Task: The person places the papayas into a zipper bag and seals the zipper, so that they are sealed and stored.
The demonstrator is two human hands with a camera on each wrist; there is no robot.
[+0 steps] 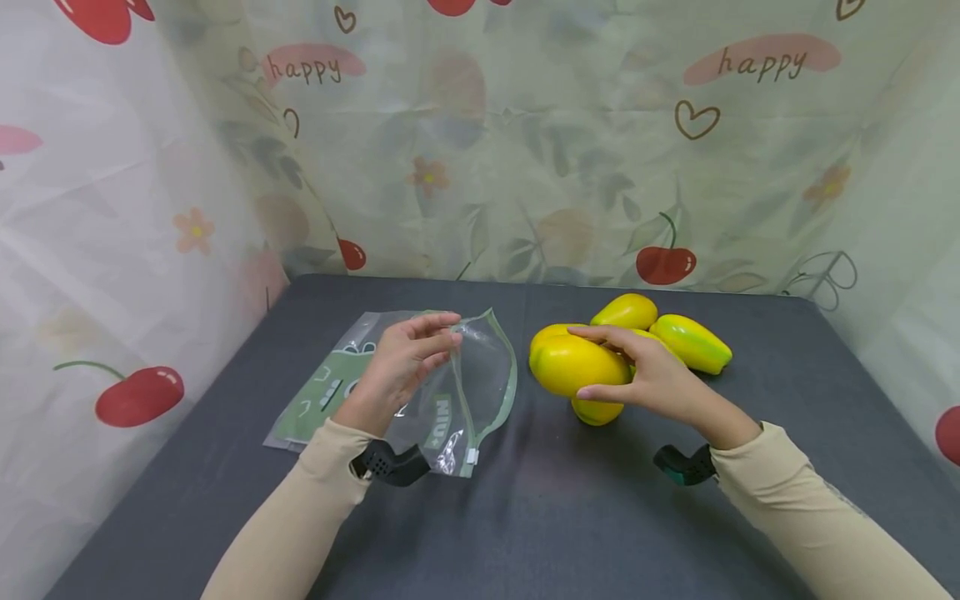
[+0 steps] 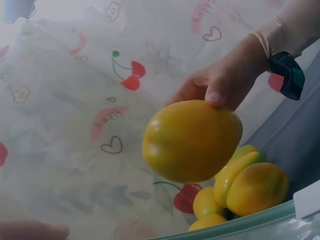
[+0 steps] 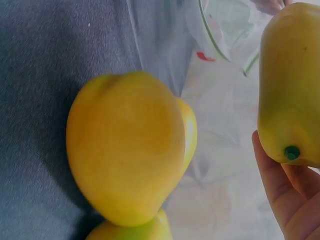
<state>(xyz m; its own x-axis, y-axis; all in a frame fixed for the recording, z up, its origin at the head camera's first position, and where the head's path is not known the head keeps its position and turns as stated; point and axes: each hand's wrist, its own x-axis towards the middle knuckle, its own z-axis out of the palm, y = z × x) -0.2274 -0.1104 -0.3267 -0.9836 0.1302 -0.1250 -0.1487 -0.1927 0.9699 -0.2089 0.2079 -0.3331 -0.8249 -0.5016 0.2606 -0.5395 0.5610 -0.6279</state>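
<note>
A yellow papaya [image 1: 579, 365] is raised in my right hand [image 1: 660, 375], gripped at its right end between thumb and fingers. The left wrist view shows this papaya [image 2: 192, 141] hanging under the right hand [image 2: 220, 82]. My left hand [image 1: 408, 362] pinches the upper edge of a clear slider zip bag [image 1: 491, 375] with green trim. The bag's mouth stands open toward the right, and its white slider [image 1: 472, 456] sits at the near corner. A green cartoon print [image 1: 330, 392] covers the bag's left part, partly hidden by the left hand.
Several more papayas lie in a cluster behind and below the right hand, among them one at the back [image 1: 628, 312] and a greenish one [image 1: 692, 343] on the right. Dark grey cloth [image 1: 540, 533] covers the table. Printed curtains [image 1: 525, 167] enclose the back and sides.
</note>
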